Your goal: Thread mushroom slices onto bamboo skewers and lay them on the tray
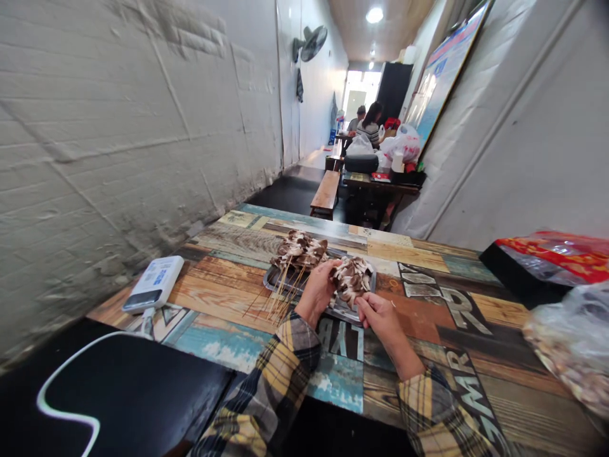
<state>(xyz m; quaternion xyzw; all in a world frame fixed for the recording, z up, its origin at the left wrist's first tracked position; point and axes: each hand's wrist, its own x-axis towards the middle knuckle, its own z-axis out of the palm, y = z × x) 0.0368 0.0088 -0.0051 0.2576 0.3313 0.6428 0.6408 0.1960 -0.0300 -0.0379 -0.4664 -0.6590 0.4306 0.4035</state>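
Observation:
My left hand (320, 289) is closed around the side of a bunch of brown-and-white oyster mushrooms (353, 278), held over a metal tray (373, 279). At the bunch's lower right edge, my right hand (380, 317) is pinched shut. A thin pale tip, like a bamboo skewer's end, shows beside that hand; most of what it grips is hidden. Left of my left hand, more skewered mushrooms (299, 249) are heaped on the tray, and several bamboo sticks (280, 295) stick out toward me over its near rim.
A white device (153, 284) with a plugged-in cable lies on the patterned table (228, 289) at left. To the right are a plastic bag of mushrooms (571, 346) and a black box with red packaging (556, 254). Beyond stand a bench (326, 190) and two seated people.

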